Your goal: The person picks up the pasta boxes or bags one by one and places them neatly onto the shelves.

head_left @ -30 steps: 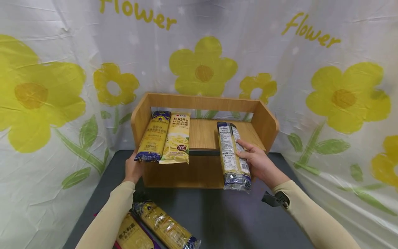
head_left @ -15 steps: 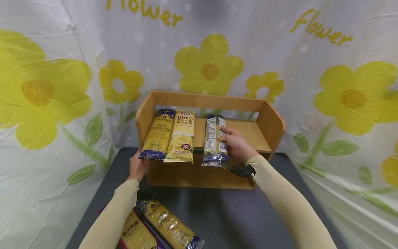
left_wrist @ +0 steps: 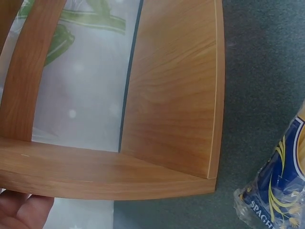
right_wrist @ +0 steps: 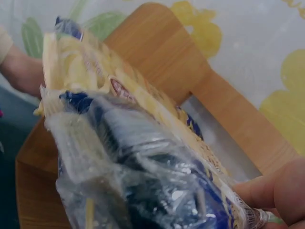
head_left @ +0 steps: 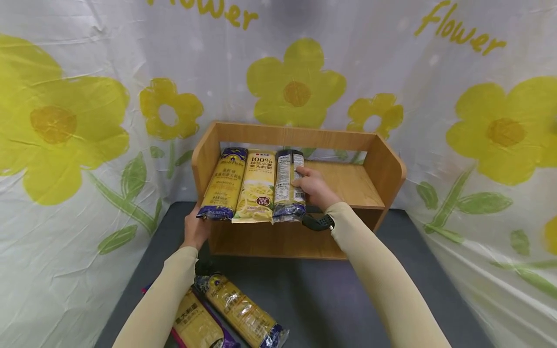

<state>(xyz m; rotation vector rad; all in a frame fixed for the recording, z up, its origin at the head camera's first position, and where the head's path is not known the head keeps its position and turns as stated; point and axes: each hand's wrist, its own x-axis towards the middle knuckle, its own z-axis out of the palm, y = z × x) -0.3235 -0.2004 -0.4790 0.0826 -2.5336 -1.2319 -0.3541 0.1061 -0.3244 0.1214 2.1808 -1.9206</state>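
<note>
My right hand grips a blue-ended spaghetti packet by its right side, its white text panel facing up. The packet lies on the upper shelf against a cream pasta packet. Left of that one is a gold and blue spaghetti packet beside the side panel. My left hand is at the left side of the wooden shelf unit; in the left wrist view its fingers touch the panel's outer face. In the right wrist view my thumb presses the clear wrapper of the gripped packet.
Two more pasta packets lie on the dark table in front: a gold and blue one and a purple-edged one partly behind my left sleeve. The upper shelf's bare board shows at right. A flowered curtain hangs behind.
My right hand has carried the spaghetti packet leftward and back onto the upper shelf, up beside the cream packet. My left hand stays at the shelf's left side.
</note>
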